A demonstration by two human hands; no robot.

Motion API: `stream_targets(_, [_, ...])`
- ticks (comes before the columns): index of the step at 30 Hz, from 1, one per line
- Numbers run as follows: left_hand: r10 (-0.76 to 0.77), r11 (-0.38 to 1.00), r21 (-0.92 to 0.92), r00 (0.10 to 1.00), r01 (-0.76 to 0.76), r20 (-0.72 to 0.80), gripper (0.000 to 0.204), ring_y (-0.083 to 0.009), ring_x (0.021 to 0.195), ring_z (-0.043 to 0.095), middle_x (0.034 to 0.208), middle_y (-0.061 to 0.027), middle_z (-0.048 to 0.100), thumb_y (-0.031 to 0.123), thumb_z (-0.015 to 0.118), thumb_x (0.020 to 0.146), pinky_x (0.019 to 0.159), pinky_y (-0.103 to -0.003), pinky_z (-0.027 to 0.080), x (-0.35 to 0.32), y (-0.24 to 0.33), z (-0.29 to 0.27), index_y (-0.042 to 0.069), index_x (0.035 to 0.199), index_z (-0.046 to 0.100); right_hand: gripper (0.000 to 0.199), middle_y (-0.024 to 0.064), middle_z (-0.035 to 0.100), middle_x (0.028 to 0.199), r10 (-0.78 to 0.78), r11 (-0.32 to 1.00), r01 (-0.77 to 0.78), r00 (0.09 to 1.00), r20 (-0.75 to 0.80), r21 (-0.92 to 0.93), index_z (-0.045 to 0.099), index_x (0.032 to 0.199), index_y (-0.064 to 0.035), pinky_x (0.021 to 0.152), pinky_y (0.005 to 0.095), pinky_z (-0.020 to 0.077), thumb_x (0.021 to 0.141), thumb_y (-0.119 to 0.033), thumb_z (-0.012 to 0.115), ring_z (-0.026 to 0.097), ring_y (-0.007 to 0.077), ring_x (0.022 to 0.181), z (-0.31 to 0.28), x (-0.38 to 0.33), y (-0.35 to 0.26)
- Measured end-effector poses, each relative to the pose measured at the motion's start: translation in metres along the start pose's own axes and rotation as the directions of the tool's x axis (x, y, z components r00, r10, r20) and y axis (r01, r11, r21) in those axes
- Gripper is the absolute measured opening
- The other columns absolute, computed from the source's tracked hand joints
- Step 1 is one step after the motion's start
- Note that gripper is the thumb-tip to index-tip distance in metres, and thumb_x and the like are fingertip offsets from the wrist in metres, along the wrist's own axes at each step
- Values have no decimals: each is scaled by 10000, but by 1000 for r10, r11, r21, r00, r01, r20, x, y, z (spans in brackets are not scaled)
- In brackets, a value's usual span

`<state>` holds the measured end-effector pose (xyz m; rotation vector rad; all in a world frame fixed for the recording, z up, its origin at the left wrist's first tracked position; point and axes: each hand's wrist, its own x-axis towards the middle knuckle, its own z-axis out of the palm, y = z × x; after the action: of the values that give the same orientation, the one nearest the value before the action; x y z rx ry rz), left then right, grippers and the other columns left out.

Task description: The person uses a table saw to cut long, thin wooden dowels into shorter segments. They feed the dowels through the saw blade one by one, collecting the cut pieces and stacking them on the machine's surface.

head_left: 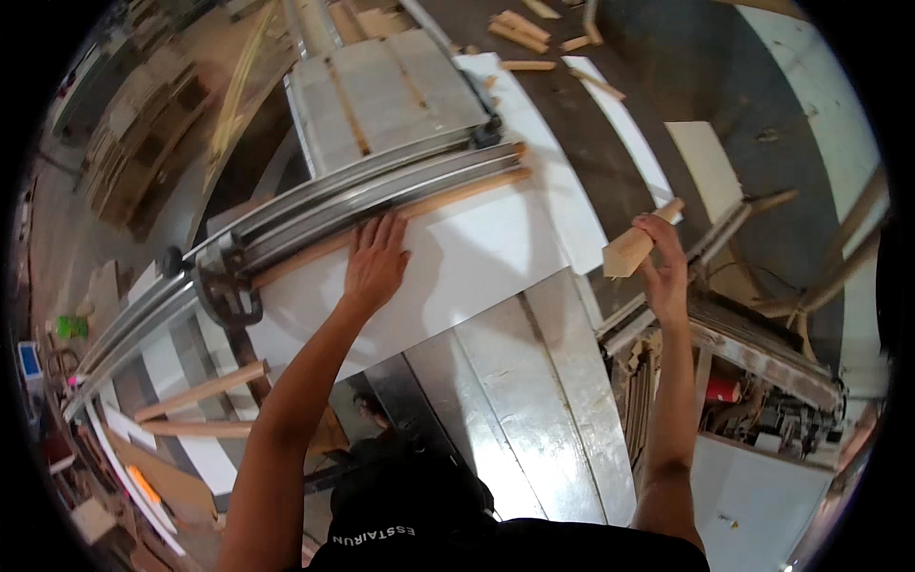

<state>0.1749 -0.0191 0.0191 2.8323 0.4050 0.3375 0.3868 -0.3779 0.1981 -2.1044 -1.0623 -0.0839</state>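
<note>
Black clothing (534,548) fills the near edge of the view, with a black cap (405,505) at its middle. Just beyond it, the bare metal surface (515,381) shows long seams and a bright reflection. Across its far part lies a white board (457,257), whose near edge runs slantwise over the metal. The left hand (376,262) rests palm down on that board, its grip released and its fingers pointing at a long wooden strip (457,194) along the board's far edge; whether the fingertips press on the strip is hard to tell from this angle. Off the surface's far right corner, the right hand (664,259) has its grip closed around a short wooden piece (629,251), apparently clear of the surface, one end tilted toward the camera. Behind the strip runs a metal fence (353,195), with a dark clamp-like fitting (229,286) near its left end. Farther on stands a grooved metal plate (391,100). To its right lie a white panel (543,162) and, farther still, small wood offcuts (519,33). Stacked pieces (148,143), blurred, occupy the far left.
</note>
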Motion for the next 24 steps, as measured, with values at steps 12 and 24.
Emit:
stream_targets(12, [225,958,-213,962,-190,152,320,-297,1059,543,1055,-79,578,81,582,859,900,-478,426,-114,99,-1,176,1158,644,357,132,612,1231,-34,989,45,996,-79,142,641,1216,-40,1038,374,419,865,-50,703,573,278,1181,-36,-37,-88])
stream_targets(24, [62,439,-720,817,-538,-573,391,-355,1117,587,1250,-177,610,138,702,857,967,-409,482,-115,184,-254,30,1226,635,347,120,626,1192,-14,974,12,1000,8,225,653,1197,-33,991,341,442,868,-117,726,587,242,1114,-31,-78,-195])
